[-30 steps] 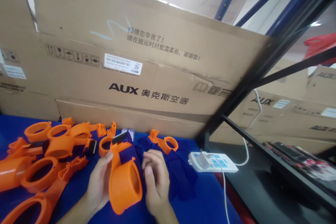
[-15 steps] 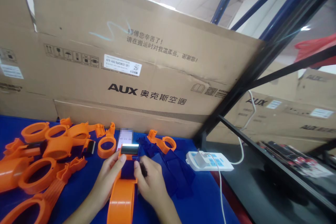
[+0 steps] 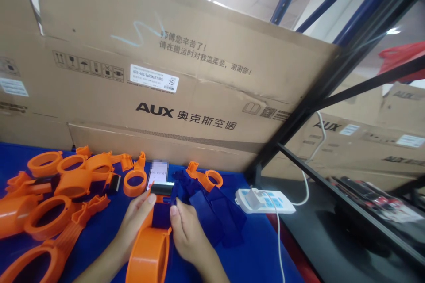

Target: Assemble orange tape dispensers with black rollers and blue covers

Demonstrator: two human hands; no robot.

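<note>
My left hand is closed around the left side of an orange tape dispenser, thumb near its black roller and white toothed blade. The dispenser's wide ring points towards me, and its roller end faces away. At the right side of the roller end, my right hand pinches a dark blue plastic piece against the dispenser. The right fingers are mostly hidden behind the hand. Just beyond the right hand lies a pile of dark blue flat pieces.
Several orange dispenser frames crowd the left of the blue table, and another orange frame lies behind the blue pile. A phone showing a timer leans behind the dispenser. A white power strip with cables sits right. Behind stands a large cardboard sheet.
The dispenser's ring has swung slightly left and towards me. My right hand has shifted a little down, and the blue piece now stands higher beside the roller.
</note>
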